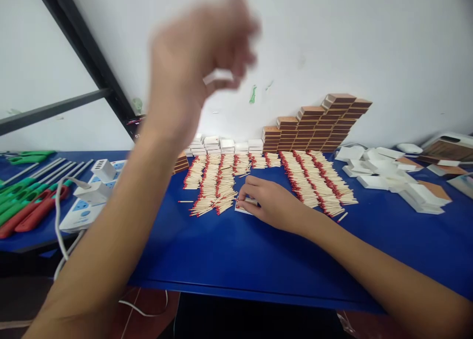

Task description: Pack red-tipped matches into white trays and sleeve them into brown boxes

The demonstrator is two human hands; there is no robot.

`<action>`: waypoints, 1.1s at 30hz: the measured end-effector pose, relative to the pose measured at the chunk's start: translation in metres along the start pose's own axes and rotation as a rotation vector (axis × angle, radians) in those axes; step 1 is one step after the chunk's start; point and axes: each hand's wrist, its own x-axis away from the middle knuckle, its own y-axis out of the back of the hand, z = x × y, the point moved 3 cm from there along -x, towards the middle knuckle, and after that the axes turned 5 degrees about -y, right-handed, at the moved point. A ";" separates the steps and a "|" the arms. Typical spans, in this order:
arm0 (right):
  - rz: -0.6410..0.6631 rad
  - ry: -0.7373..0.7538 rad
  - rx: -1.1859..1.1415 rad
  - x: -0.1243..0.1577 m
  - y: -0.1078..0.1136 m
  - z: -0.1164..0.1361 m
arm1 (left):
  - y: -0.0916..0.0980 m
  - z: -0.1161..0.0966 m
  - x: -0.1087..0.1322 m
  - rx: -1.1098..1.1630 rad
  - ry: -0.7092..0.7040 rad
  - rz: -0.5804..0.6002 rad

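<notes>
My left hand [203, 58] is raised high in front of the wall, well above the table. Motion smears its fingers, so whether they hold anything is unclear. Low over the blue table [207, 255], my right hand [268, 201] curls its fingers around a small white matchbox tray [241, 209], with a few red match heads showing beside the fingertips. Just behind that hand lie rows of red-tipped matches [212, 186]. To its right is another spread of matches [314, 181], laid in overlapping rows.
Brown matchboxes [310, 129] stand in stepped stacks against the wall, beside white trays [225, 145]. Loose white trays [384, 169] are heaped at the right. A power strip [81, 213] with cables and red- and green-handled tools [33, 201] occupy the left.
</notes>
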 end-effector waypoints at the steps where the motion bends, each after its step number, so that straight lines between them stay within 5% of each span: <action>1: -0.005 0.000 -0.002 -0.001 -0.001 0.000 | -0.008 0.002 0.009 -0.041 0.008 0.051; 4: -0.033 -0.006 -0.008 -0.001 0.000 -0.002 | -0.033 0.016 0.050 -0.300 0.087 0.378; 8: -0.022 -0.032 -0.033 0.003 0.008 -0.004 | -0.043 0.040 0.104 -0.418 0.193 0.503; 12: 0.043 -0.008 -0.090 0.003 0.013 -0.009 | -0.047 0.051 0.134 -0.433 0.263 0.617; 18: -0.164 -0.062 -0.035 -0.020 0.016 -0.045 | -0.055 0.053 0.147 -0.450 0.277 0.664; 33: -0.118 -0.051 0.014 -0.038 -0.002 -0.066 | -0.064 0.055 0.150 -0.390 0.207 0.572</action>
